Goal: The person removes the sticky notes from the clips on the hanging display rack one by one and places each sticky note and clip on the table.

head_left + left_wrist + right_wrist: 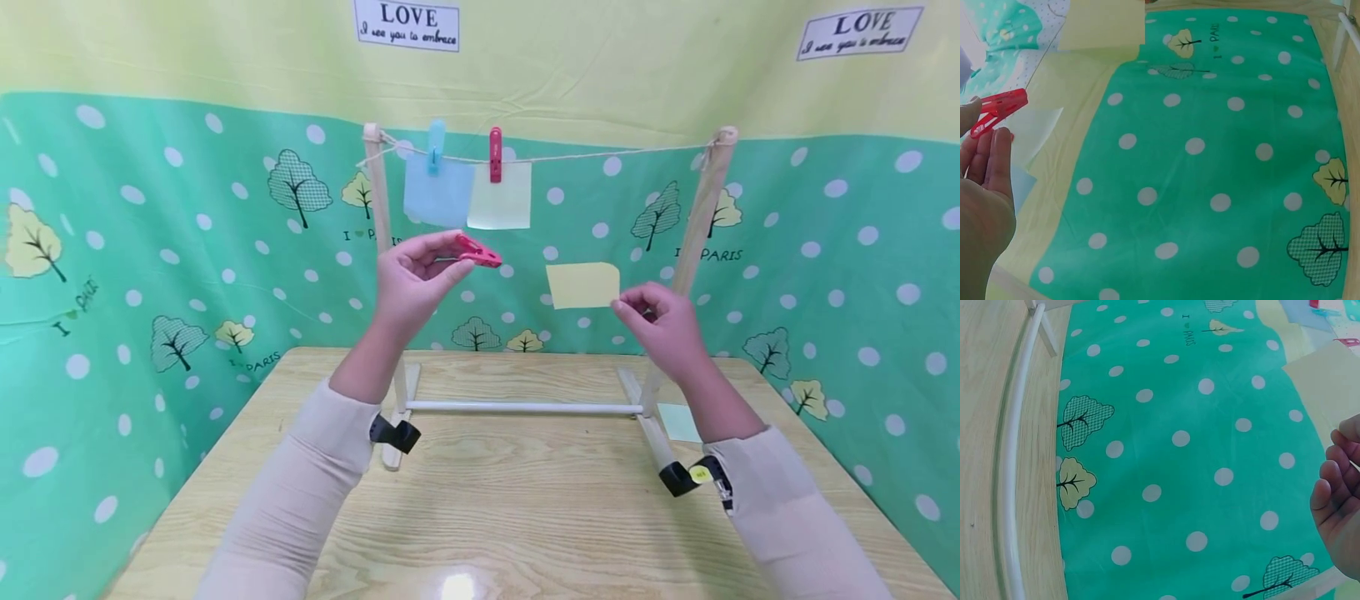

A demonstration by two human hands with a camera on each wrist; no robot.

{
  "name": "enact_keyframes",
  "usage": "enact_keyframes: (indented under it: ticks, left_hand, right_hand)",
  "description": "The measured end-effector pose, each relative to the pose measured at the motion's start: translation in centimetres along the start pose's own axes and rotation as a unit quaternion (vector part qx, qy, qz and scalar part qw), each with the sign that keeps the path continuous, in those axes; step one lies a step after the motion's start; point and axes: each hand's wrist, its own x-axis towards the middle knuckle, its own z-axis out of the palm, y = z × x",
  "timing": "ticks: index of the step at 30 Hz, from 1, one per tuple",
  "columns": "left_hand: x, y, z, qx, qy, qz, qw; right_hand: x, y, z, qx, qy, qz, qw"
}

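In the head view my left hand [420, 271] pinches a red clothespin [480, 252] between thumb and fingers, below the hung papers. My right hand [663, 325] holds a yellow sheet of paper [585, 285] by its lower right corner, in front of the rack. Above, a blue sheet [438, 196] hangs from the string [592, 156] under a blue clothespin [435, 150]. Beside it a pale cream sheet [500, 204] hangs under another red clothespin [495, 156]. The clothespin [1004, 106] and the yellow sheet [1329, 387] also show in the wrist views.
The string runs between two wooden posts [705, 208] joined low down by a white bar [525, 407]. A pale green sheet [678, 422] lies on the wooden table [510, 508] by the right post's foot. A dotted green curtain [247, 225] stands behind.
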Motion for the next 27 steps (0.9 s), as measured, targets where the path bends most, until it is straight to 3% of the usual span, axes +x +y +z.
enact_keyframes:
  ticks: [15,27]
  left_hand:
    - [-3.0,0.4,-2.3,-0.008,0.022,-0.038,0.9990]
    - [-5.3,0.5,-3.5,-0.029,0.026,-0.039,0.9985]
  right_hand:
    - [-2.7,0.7,-1.4,-0.004,0.009,0.018,1.000]
    - [-4.3,1.2,-1.8,-0.004,0.004,0.028,1.000]
